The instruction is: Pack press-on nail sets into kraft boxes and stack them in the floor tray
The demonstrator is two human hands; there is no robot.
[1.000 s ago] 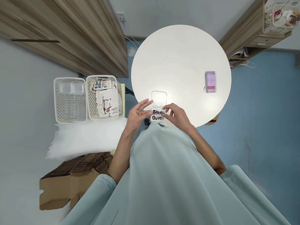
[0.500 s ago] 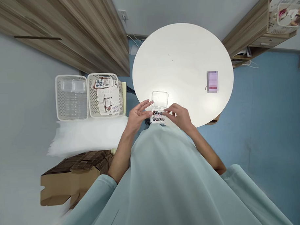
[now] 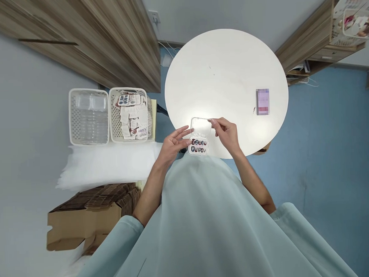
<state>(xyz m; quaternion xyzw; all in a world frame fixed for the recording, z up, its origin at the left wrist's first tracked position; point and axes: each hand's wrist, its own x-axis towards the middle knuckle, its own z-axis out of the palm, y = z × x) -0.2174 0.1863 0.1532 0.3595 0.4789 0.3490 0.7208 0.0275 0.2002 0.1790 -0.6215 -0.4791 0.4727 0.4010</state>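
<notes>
A small clear plastic case [image 3: 198, 145] with rows of dark patterned press-on nails lies at the near edge of the round white table [image 3: 227, 68]. Its clear hinged lid [image 3: 201, 125] stands open above the tray. My left hand [image 3: 173, 143] grips the case at its left side. My right hand [image 3: 226, 133] pinches the lid's upper right corner with thumb and fingers.
A small pink item [image 3: 262, 102] lies on the table's right side. To the left stand two white baskets, one with clear cases [image 3: 88, 117], one with nail cards [image 3: 131, 115], on white foam [image 3: 106, 163]. A cardboard box [image 3: 90, 216] sits lower left. Wooden shelves [image 3: 314, 37] stand at right.
My right hand has moved up from the nail tray to the lid's corner, and the lid has tilted a little toward the tray. My left hand has kept its hold.
</notes>
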